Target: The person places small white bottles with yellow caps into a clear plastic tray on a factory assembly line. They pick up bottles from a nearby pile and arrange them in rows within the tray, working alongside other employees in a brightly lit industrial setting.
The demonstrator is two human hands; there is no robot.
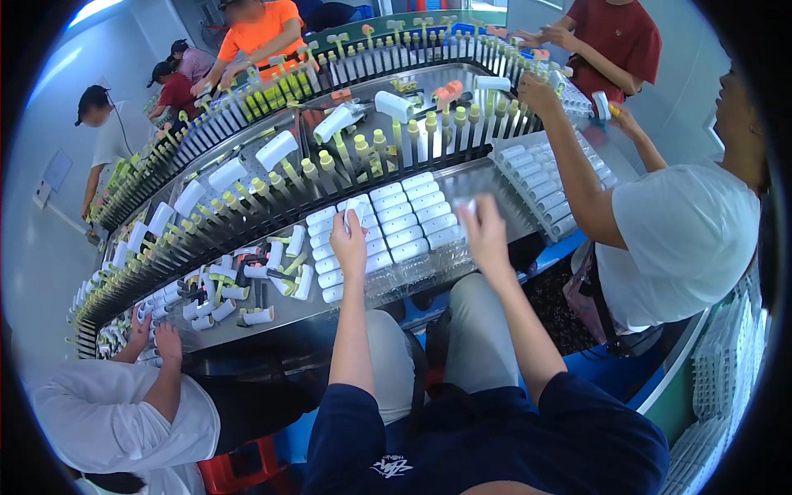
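Note:
My left hand [350, 247] is closed round a white plastic shell [355, 208], held just over a clear plastic tray [388, 285]. Rows of similar white shells [404, 235] fill this tray in front of me, each a rounded, oblong piece. At the tray's right side is my right hand [488, 239], its fingers curled together. Motion blurs that hand, and a small whitish thing at its fingertips is too smeared to name.
Behind the tray runs a conveyor [318, 183] of upright posts with yellow-green tips, some carrying white shells. Left of the tray lies a pile of loose white and green parts [247, 280]. Co-workers sit on both sides; the one at right [676, 231] works beside another filled tray [544, 186].

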